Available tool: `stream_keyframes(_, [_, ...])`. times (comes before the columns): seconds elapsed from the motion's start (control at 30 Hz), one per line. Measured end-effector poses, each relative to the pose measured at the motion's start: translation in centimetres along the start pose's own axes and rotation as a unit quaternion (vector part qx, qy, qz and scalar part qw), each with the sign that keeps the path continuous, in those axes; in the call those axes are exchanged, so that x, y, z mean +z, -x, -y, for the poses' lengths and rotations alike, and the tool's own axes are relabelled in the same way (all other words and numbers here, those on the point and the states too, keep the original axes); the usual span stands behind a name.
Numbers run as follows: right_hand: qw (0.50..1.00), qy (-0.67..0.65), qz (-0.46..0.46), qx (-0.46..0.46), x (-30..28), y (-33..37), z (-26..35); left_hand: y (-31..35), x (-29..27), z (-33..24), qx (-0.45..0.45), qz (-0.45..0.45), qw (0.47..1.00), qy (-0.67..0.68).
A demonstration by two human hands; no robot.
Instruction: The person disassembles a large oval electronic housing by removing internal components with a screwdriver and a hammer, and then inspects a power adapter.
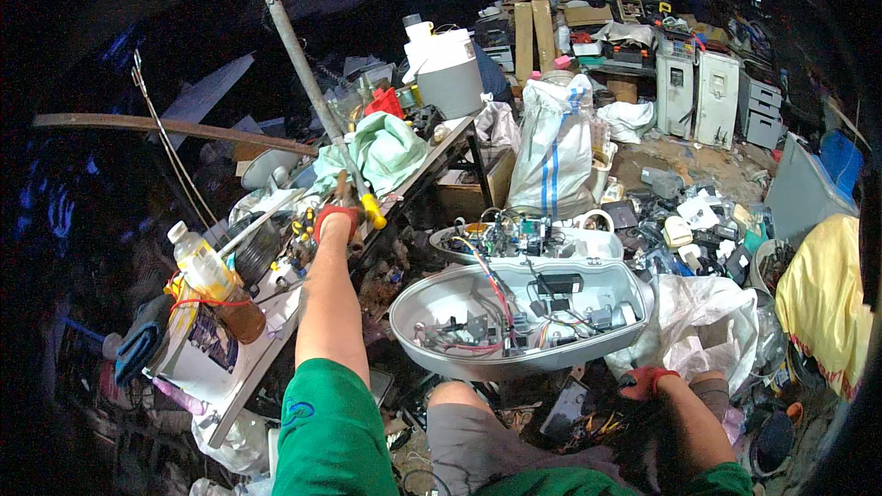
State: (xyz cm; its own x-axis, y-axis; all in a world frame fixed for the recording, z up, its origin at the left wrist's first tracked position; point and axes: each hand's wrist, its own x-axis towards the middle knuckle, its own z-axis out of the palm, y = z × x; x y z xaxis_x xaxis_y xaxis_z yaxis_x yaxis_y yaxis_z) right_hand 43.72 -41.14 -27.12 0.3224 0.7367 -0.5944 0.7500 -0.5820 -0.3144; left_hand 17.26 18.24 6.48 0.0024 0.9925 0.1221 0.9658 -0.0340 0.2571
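Observation:
My left hand [336, 219], in a red work glove, reaches out over the cluttered bench on the left. It is beside the yellow-tipped end of a long metal pole [299, 60]. A narrow brown piece rises just past the glove; whether I hold it is unclear. Lower right, my right hand [646, 383], also gloved in red, is by my knee with its fingers curled; what they may hold is hidden. Between my arms lies an open grey lamp-shaped housing [441, 363] with wires and dark modules inside. Behind it is a second opened housing [588, 243] with circuit parts.
On the bench [243, 384] stand a bottle [204, 264] of yellowish liquid, a green cloth [388, 149] and a grey-white jug [448, 73]. A white sack [556, 152], a heap of electronic scrap [698, 230] and a yellow sack [827, 294] are to the right.

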Motion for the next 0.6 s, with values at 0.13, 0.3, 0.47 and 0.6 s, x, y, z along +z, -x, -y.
stream_keyframes(0.13, [1.0, -0.03, 0.003, -0.01, 0.1, 0.0, -0.3, -0.8, -2.4, 1.6, 0.007, -0.054, 0.998, -0.01])
stream_keyframes(0.3, [1.0, 0.001, 0.009, 0.015, 0.2, -0.2, -2.7, 0.5, -4.9, 2.2, 0.052, -0.149, 0.987, -0.015])
stream_keyframes(0.47, [0.999, 0.031, -0.022, -0.026, 0.2, -0.4, -1.1, -3.9, -6.9, 5.3, 0.023, -0.196, 0.975, 0.1])
stream_keyframes(0.6, [0.989, -0.037, 0.063, -0.127, -2.2, 1.7, 2.4, -5.1, -8.3, 7.0, 0.051, -0.278, 0.947, 0.151])
